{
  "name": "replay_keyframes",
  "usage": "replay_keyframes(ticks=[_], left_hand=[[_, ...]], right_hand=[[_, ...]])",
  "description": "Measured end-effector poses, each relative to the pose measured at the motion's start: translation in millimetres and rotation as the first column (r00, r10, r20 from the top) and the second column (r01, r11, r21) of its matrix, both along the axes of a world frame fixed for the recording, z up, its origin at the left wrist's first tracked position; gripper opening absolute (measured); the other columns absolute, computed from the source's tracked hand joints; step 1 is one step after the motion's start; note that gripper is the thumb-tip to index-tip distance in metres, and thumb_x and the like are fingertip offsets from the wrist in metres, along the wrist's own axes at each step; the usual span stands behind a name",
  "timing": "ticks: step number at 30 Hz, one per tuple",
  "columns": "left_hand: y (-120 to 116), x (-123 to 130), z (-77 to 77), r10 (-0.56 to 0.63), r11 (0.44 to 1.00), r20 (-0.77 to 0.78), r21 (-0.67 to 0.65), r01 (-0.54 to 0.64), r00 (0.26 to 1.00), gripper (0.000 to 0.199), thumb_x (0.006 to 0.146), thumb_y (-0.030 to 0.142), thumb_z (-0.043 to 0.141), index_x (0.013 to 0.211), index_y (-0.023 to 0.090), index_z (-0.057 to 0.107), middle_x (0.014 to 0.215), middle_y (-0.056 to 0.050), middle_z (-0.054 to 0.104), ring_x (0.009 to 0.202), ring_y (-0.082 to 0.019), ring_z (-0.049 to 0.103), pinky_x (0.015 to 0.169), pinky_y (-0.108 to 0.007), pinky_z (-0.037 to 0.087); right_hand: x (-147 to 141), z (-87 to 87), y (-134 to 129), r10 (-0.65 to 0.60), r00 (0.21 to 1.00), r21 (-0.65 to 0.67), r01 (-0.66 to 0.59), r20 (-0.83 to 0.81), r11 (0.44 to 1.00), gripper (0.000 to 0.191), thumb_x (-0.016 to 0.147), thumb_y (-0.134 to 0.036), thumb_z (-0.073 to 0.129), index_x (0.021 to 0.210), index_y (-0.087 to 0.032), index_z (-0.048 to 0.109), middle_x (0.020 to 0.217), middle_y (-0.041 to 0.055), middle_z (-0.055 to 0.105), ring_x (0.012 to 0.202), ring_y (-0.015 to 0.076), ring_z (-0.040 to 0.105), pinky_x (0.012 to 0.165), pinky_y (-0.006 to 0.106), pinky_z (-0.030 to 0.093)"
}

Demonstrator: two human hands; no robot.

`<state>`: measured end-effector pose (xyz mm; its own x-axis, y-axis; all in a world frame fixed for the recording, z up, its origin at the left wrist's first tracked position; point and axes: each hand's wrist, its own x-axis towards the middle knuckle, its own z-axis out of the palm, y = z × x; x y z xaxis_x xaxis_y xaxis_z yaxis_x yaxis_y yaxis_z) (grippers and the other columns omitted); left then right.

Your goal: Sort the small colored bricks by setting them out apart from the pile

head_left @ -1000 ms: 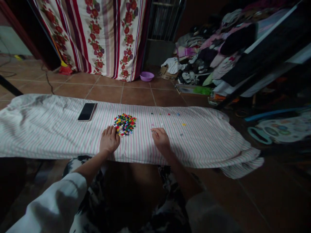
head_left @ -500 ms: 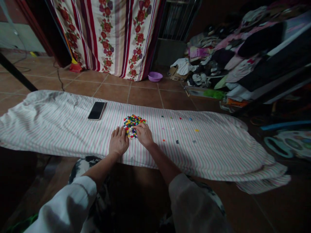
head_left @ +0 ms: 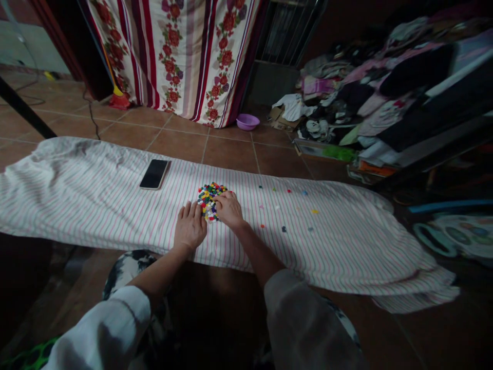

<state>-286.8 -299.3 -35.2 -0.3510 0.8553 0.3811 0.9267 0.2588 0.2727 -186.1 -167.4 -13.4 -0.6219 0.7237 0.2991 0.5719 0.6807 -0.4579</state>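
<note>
Right in the thick of it, the heap of small multicoloured pieces [head_left: 208, 194] sat on the white cloth with pink and green stripes [head_left: 115, 205]! The left hand [head_left: 190, 226] lay flat, palm down, fingers nearly straight, gripping nothing, its fingertips at the heap's left edge. Opposite, the right hand [head_left: 229, 209] was curled, fingertips down among the pieces (whether they pinched one, I couldn't tell). Out to the right, single pieces lay apart in loose rows, a small blue piece [head_left: 304, 192] and a small yellow piece [head_left: 315, 211] among them! Left of the heap lay a flat, black-screened phone [head_left: 154, 174].
</note>
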Motion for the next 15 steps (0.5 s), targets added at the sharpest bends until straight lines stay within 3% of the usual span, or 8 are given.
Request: replay_keyframes(ticks=[7,15], left_hand=[[0.2,0.0,0.3,0.000,1.000,-0.017,-0.017,0.000,1.000,0.044,0.090,0.026,0.039,0.130,0.012,0.052,0.139,-0.016,0.055,0.138,-0.034,0.042,0.113,-0.051,0.033],[0.0,0.3,2.4,-0.003,0.999,-0.006,-0.041,0.002,1.000,0.045,0.091,0.026,0.038,0.130,0.010,0.052,0.140,-0.017,0.054,0.138,-0.035,0.040,0.113,-0.052,0.032]], right_hand=[[-20.3,-0.9,10.7,-0.056,0.996,-0.016,0.055,-0.070,0.998,0.026,0.090,-0.018,0.051,0.102,-0.025,0.072,0.101,0.0076,0.063,0.101,0.0221,0.053,0.096,0.038,0.042],[-28.0,-5.1,15.1,-0.054,0.998,-0.037,0.053,-0.038,0.998,0.018,0.086,-0.017,0.057,0.090,-0.025,0.073,0.093,0.0055,0.064,0.094,0.0207,0.054,0.091,0.035,0.043]])
